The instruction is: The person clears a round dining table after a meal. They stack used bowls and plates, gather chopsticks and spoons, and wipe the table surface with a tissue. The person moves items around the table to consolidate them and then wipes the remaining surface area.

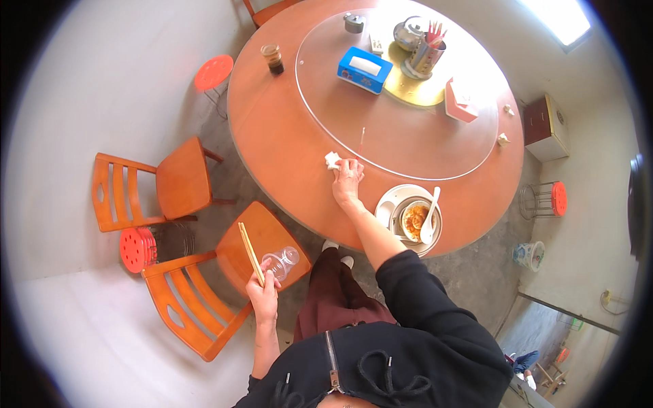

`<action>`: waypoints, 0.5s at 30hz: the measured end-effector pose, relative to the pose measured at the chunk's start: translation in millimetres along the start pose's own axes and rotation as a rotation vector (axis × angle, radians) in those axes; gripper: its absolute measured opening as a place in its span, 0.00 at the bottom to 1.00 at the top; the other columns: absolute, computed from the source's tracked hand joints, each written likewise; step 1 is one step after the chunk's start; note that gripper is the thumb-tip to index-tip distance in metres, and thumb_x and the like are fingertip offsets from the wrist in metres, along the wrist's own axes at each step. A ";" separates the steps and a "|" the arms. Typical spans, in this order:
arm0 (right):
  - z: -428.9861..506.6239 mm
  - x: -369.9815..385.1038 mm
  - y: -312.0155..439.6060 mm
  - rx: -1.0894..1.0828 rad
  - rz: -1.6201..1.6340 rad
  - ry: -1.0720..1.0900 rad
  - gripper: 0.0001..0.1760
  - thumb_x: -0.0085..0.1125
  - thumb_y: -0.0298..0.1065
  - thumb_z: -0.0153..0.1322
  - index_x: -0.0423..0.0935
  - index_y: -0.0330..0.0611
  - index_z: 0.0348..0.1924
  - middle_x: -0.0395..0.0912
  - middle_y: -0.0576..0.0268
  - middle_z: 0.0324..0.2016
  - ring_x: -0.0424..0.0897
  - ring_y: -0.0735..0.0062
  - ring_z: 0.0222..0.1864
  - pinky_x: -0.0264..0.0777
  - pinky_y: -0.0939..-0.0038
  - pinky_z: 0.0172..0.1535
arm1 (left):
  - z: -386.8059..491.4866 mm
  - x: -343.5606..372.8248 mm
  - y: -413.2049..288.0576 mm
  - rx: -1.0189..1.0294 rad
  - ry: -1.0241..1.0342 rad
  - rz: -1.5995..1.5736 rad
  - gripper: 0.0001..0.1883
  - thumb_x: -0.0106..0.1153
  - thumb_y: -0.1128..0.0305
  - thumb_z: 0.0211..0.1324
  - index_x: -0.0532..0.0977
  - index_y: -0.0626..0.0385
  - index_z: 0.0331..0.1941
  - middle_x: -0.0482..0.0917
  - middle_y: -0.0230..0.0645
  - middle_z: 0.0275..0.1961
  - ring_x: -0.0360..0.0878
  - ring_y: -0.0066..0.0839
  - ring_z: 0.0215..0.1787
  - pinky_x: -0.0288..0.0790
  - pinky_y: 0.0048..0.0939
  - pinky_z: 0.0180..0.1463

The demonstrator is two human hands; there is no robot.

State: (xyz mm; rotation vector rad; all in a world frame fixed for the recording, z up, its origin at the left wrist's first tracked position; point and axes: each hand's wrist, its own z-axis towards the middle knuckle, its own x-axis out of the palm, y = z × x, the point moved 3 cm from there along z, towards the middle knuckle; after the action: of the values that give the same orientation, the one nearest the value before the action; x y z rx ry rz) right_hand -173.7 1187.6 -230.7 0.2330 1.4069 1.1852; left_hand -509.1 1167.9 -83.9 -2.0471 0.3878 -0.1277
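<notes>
Off the table's edge, my left hand grips a pair of wooden chopsticks together with clear plastic cups, which look nested. My right hand reaches over the round table, its fingers closed on a crumpled white tissue. A thin, partly clear strip lies just beyond those fingers. Right of my forearm sit stacked dishes, topped by a bowl with orange-brown food remains. A white spoon rests in that bowl.
On the glass turntable stand a blue tissue box, a metal utensil holder, a kettle and a pink box. A sauce jar is at left. Wooden chairs flank the table; crumpled tissues lie right.
</notes>
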 end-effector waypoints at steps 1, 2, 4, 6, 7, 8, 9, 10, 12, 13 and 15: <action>-5.2 5.5 -0.5 0.005 -0.067 -0.013 0.15 0.57 0.18 0.67 0.76 0.43 0.46 0.74 0.55 0.49 0.68 0.47 0.57 0.62 0.52 0.58 | -2.4 -3.0 4.0 -0.022 -0.012 -0.007 0.14 0.51 0.76 0.72 0.77 0.64 0.58 0.74 0.23 0.27 0.70 0.11 0.24 0.59 0.14 0.25; -13.9 9.3 -1.9 -0.048 -0.042 0.091 0.16 0.58 0.20 0.65 0.75 0.44 0.46 0.72 0.55 0.51 0.66 0.48 0.59 0.58 0.50 0.60 | -1.9 -5.5 9.1 -0.019 -0.021 -0.002 0.15 0.50 0.77 0.71 0.77 0.64 0.58 0.74 0.24 0.26 0.69 0.10 0.23 0.57 0.14 0.23; -55.2 0.0 0.7 -0.213 -0.097 0.228 0.16 0.56 0.22 0.65 0.75 0.43 0.46 0.72 0.54 0.49 0.67 0.48 0.58 0.60 0.51 0.59 | -4.8 -16.2 18.5 -0.045 -0.046 0.036 0.15 0.50 0.77 0.71 0.77 0.64 0.58 0.74 0.24 0.25 0.68 0.10 0.22 0.56 0.14 0.23; -89.3 -23.4 3.2 -0.319 -0.110 0.307 0.18 0.56 0.22 0.62 0.74 0.42 0.46 0.72 0.53 0.48 0.68 0.47 0.58 0.61 0.52 0.59 | -2.6 -18.1 14.8 -0.035 -0.046 0.037 0.16 0.50 0.76 0.70 0.77 0.63 0.58 0.74 0.24 0.25 0.66 0.09 0.21 0.55 0.14 0.22; -109.1 -41.3 1.4 -0.332 -0.097 0.333 0.20 0.56 0.21 0.60 0.74 0.42 0.47 0.72 0.53 0.49 0.68 0.47 0.58 0.61 0.52 0.60 | -1.5 -19.6 12.7 -0.022 -0.042 0.055 0.16 0.50 0.74 0.71 0.77 0.64 0.58 0.74 0.24 0.24 0.65 0.09 0.19 0.54 0.14 0.20; -127.4 -61.1 -3.0 -0.326 -0.070 0.365 0.22 0.56 0.20 0.59 0.74 0.42 0.47 0.72 0.53 0.49 0.68 0.46 0.58 0.61 0.51 0.60 | 2.1 -20.7 11.7 -0.007 -0.036 0.072 0.16 0.51 0.73 0.72 0.76 0.65 0.58 0.74 0.24 0.23 0.63 0.08 0.18 0.54 0.14 0.19; -146.1 -81.3 -8.0 -0.322 -0.040 0.399 0.25 0.57 0.18 0.57 0.74 0.41 0.48 0.72 0.54 0.50 0.68 0.46 0.58 0.62 0.51 0.60 | 4.1 -20.7 9.9 0.008 -0.034 0.088 0.16 0.51 0.71 0.72 0.76 0.65 0.58 0.74 0.24 0.22 0.62 0.08 0.16 0.54 0.14 0.17; -166.7 -98.8 -21.8 -0.298 -0.069 0.433 0.26 0.57 0.18 0.55 0.73 0.41 0.48 0.72 0.54 0.50 0.68 0.45 0.57 0.62 0.50 0.60 | 5.4 -16.1 3.8 0.016 -0.016 0.067 0.16 0.51 0.72 0.72 0.76 0.65 0.58 0.74 0.24 0.22 0.61 0.08 0.16 0.53 0.14 0.17; -210.8 -139.3 -47.4 -0.270 -0.138 0.521 0.25 0.57 0.18 0.54 0.73 0.41 0.46 0.73 0.54 0.49 0.69 0.45 0.57 0.62 0.50 0.59 | 9.5 -10.9 -1.5 0.015 0.011 0.047 0.15 0.50 0.74 0.71 0.76 0.64 0.58 0.74 0.24 0.23 0.61 0.09 0.18 0.53 0.15 0.20; -232.2 -163.0 -58.2 -0.263 -0.183 0.567 0.23 0.56 0.18 0.55 0.73 0.41 0.45 0.73 0.53 0.48 0.69 0.45 0.56 0.62 0.49 0.58 | 12.6 -7.5 -4.1 0.016 0.028 0.036 0.15 0.50 0.76 0.71 0.77 0.64 0.58 0.74 0.24 0.24 0.61 0.09 0.18 0.53 0.15 0.21; -268.9 -205.6 -75.3 -0.140 -0.219 0.597 0.16 0.49 0.17 0.59 0.74 0.41 0.39 0.73 0.53 0.45 0.69 0.46 0.53 0.63 0.50 0.55 | 15.0 -2.8 -10.3 0.005 0.059 0.052 0.15 0.49 0.76 0.71 0.77 0.64 0.58 0.74 0.24 0.25 0.62 0.09 0.19 0.53 0.15 0.22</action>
State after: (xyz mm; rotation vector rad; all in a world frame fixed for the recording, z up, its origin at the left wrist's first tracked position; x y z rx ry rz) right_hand -306.9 867.4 -223.3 -0.3989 1.7946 1.2131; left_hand -505.7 1186.0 -82.0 -2.0304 0.4769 -0.1574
